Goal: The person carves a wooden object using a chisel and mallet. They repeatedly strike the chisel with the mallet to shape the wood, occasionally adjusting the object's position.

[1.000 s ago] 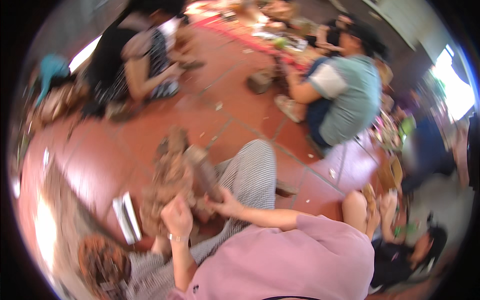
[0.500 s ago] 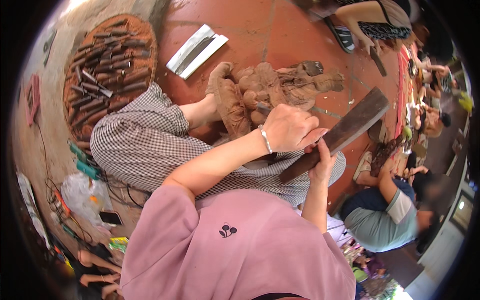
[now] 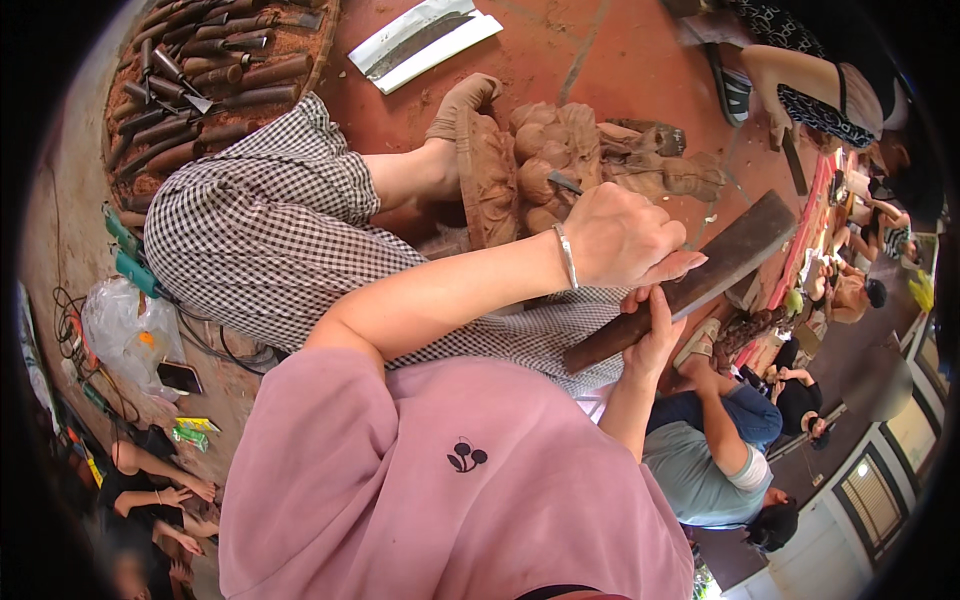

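Carving: a brown wooden carving (image 3: 560,150) with rounded, fruit-like forms lies on the red tiled floor (image 3: 540,45), in front of the sitting person's legs; its left edge is against a foot (image 3: 462,108).
Left hand: the left hand (image 3: 622,235), with a silver bracelet (image 3: 566,255) at the wrist, is over the carving's near edge, fingers curled together around a chisel (image 3: 565,182); the thumb points toward the wooden bar.
Chisel: a short length of metal blade shows past the fist, over one of the rounded forms; whether it touches the wood cannot be told, and the handle is hidden by the hand.
Right hand: the right hand (image 3: 650,345) is clamped on the lower end of a dark wooden bar (image 3: 735,245), its fingers wrapped round it.
Wooden bar: slanting, its free end up and to the right, just beside the left fist.
Trousers: black-and-white checked trousers (image 3: 270,230) on bent legs.
Basket: a round basket (image 3: 325,50) stands near the floor's left edge, with wooden-handled chisels (image 3: 275,70) inside its rim.
White sheet: a folded white sheet (image 3: 440,55) with a dark strip along it lies on the floor, near the basket's right rim.
Concrete: on the bare concrete (image 3: 60,190) to the left are a clear plastic bag (image 3: 130,320), a phone (image 3: 180,377) at its lower corner and a green tool (image 3: 130,260).
Co-worker: a person in a grey-green shirt (image 3: 700,480) sits at the right.
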Demonstrator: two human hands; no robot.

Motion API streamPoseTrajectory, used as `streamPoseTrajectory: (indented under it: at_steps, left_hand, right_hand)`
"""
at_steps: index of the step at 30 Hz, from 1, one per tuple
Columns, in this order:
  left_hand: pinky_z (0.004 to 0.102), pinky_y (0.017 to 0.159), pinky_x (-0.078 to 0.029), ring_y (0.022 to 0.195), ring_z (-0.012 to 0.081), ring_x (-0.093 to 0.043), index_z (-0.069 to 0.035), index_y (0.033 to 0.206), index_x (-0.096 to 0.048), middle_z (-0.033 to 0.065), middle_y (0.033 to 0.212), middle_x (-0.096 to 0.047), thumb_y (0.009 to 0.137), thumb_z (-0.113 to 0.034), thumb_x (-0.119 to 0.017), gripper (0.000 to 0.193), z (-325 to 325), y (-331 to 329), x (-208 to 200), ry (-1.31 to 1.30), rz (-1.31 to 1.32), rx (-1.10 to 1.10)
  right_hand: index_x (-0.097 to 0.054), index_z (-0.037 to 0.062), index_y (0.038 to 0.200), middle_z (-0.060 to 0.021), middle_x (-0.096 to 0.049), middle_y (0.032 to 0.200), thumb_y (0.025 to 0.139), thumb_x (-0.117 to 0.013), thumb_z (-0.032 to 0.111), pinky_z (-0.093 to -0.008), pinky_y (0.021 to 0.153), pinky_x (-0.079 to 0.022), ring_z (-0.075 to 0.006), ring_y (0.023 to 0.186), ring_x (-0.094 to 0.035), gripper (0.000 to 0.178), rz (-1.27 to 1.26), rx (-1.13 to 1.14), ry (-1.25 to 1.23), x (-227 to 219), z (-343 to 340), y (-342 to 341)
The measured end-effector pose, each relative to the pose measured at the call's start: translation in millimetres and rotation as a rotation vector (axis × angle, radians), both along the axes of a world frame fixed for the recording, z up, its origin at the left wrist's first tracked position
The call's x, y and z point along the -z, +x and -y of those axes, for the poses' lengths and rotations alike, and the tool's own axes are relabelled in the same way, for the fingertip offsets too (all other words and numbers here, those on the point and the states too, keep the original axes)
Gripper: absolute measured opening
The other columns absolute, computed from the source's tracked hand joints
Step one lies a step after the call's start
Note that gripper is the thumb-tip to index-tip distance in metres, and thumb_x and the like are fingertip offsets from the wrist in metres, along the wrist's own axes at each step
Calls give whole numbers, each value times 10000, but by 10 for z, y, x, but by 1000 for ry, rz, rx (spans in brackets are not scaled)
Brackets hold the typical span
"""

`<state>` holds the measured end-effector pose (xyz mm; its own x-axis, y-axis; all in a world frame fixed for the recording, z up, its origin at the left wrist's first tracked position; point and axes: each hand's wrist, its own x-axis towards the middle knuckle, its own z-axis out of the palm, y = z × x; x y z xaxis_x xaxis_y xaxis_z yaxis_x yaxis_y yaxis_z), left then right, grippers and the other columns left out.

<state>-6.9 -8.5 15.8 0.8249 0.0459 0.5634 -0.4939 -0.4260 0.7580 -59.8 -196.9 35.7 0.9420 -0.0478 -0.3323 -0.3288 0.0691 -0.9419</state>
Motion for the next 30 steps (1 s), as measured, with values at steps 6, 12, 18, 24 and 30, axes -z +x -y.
streamPoseTrajectory:
  at_steps: [6,12,18,24,30]
  left_hand:
    - [342,438,-443,483,220,-590,-129,597,-532,33,526,-532,894,-363,-616,387,-23,-12,-24,-87,-35,-24]
    - [345,429,-434,467,224,-578,-142,592,-539,34,509,-515,872,-313,-616,337,-89,-34,-1,-146,14,-14]
    - [346,416,-428,459,216,-577,-145,586,-544,35,510,-530,868,-299,-613,329,-35,3,62,-91,-39,-77]
    - [344,414,-434,447,218,-572,-147,573,-543,28,502,-530,862,-278,-607,323,-53,13,37,-115,-6,-109]
    - [349,422,-438,453,224,-567,-140,585,-548,28,510,-531,862,-271,-601,310,-26,-28,-32,-134,1,-29]
  right_hand:
    - [-443,-64,1224,-109,-572,823,885,-608,12,-297,614,-467,-181,686,-553,384,93,-15,-61,-44,-40,-16]
    - [-450,-37,1221,-87,-559,854,852,-626,-53,-271,679,-459,-152,742,-543,410,414,-108,-302,-7,-6,9]
    - [-505,-25,1141,-57,-584,934,870,-628,-54,-261,764,-477,-129,836,-564,299,442,-207,-708,87,75,-19]
    - [-565,-34,1071,-58,-595,969,865,-653,-31,-255,750,-481,-117,845,-572,224,580,-274,-935,130,99,15]
    - [-501,-16,1205,-81,-575,1098,858,-663,-32,-284,853,-481,-145,957,-578,383,445,-140,-585,103,32,-36]
